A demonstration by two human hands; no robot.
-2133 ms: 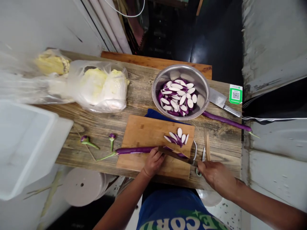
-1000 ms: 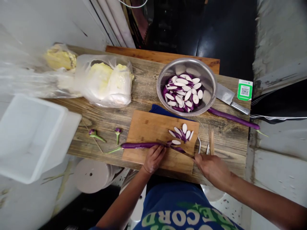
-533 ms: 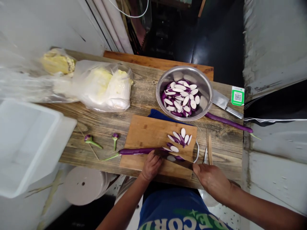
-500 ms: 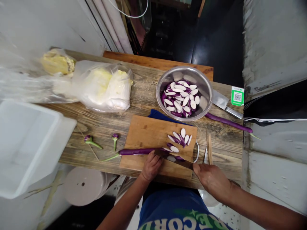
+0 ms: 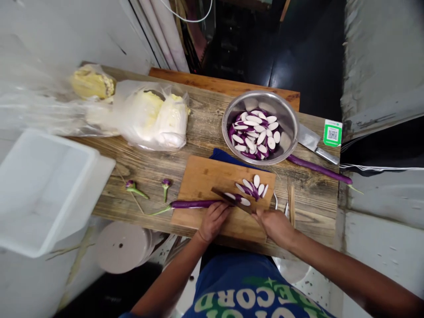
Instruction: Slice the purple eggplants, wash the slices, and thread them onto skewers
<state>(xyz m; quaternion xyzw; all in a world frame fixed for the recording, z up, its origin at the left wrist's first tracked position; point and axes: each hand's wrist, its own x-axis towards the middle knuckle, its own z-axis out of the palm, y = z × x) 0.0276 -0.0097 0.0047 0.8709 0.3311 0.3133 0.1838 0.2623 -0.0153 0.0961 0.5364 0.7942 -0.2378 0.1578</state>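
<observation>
A long thin purple eggplant (image 5: 194,204) lies across the near edge of a wooden cutting board (image 5: 207,179). My left hand (image 5: 213,219) is curled over its cut end, pressing it to the board. My right hand (image 5: 272,222) grips the handle of a knife (image 5: 231,199), whose blade angles across the eggplant beside my left fingers. Several white oval slices (image 5: 252,187) lie on the board just beyond the blade. A steel bowl (image 5: 285,141) behind the board is full of more slices.
A whole eggplant (image 5: 319,168) and a cleaver (image 5: 313,142) lie right of the bowl, skewers (image 5: 292,199) by the board. Two cut stems (image 5: 135,190) lie left of it. Bagged cabbage (image 5: 157,119) and corn (image 5: 92,83) sit at the back left, beside a white tub (image 5: 46,190).
The knife has kept cutting along the eggplant; my right hand has moved left and closer to my left hand, and more slices lie on the board. The camera shifted slightly.
</observation>
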